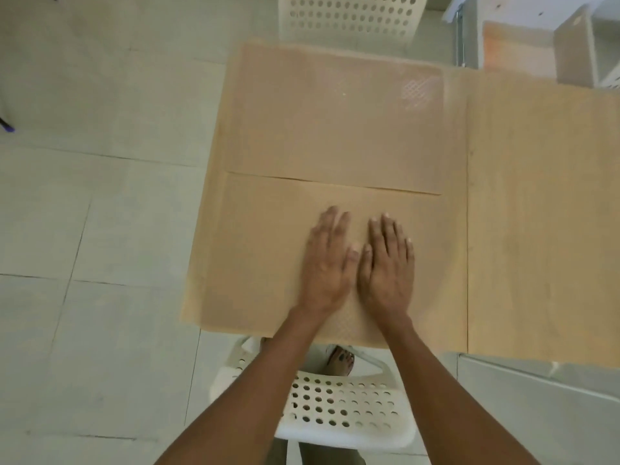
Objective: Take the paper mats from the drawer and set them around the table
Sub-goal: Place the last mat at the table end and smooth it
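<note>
Mat point(268, 263) lies under both hands, left point(327, 263) and right point(387, 266), pressed flat.

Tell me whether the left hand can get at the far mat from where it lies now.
Probably yes. The left hand lies flat on the near mat, and the far mat lies just beyond their shared edge, with nothing on the table between them.

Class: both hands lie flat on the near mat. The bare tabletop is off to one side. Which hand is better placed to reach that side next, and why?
Probably the right hand: it lies nearer the bare tabletop on the right. The left hand would have to cross over it. Both press flat on the near mat.
</note>
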